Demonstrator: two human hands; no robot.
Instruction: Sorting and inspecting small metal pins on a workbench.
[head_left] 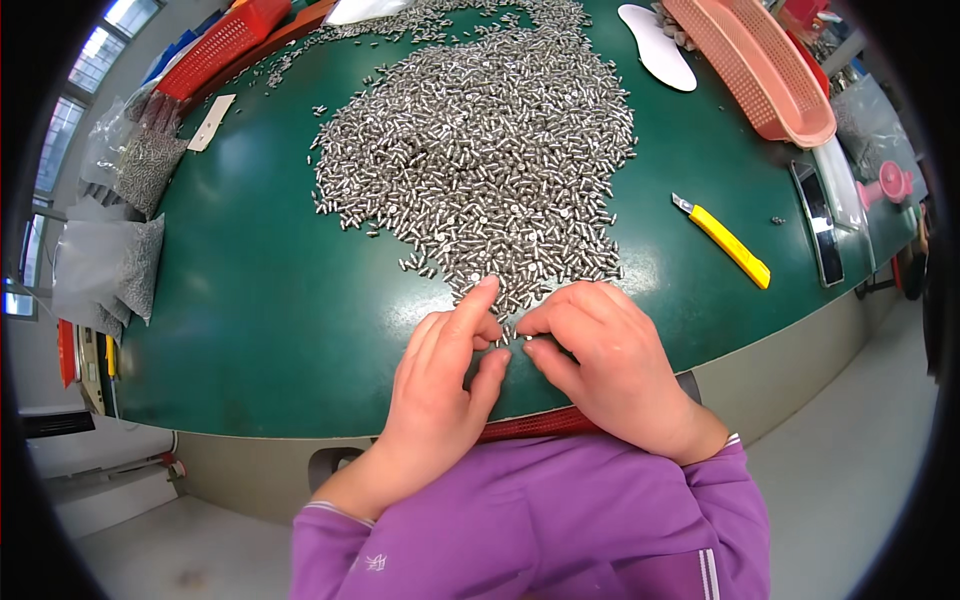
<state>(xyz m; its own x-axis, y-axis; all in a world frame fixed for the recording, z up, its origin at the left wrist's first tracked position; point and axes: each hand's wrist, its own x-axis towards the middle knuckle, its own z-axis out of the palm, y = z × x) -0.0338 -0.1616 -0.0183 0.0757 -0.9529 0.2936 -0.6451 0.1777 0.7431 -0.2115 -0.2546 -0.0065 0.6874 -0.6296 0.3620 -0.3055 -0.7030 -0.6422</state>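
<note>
A large pile of small silvery metal pieces, shaped like short pins (pixel 490 150), spreads over the green table and narrows toward me. At its near tip, close to the table's front edge, both hands work among a few loose pieces. My left hand (pixel 435 375) has its index finger reaching to the pile's edge. Its thumb stands apart from the fingers, and nothing shows gripped between them. Opposite it, my right hand (pixel 610 350) is curled, thumb and index finger close together around a small metal pin (pixel 528 338). What lies under the curled fingers is hidden.
A yellow utility knife (pixel 730 245) and a phone (pixel 820 225) lie at right. Behind them are a pink basket (pixel 755 70) and white insole-shaped piece (pixel 658 47). Bags of metal pieces (pixel 110 260) line the left edge, near a red basket (pixel 225 45). A red mesh container (pixel 535 425) sits below the front edge.
</note>
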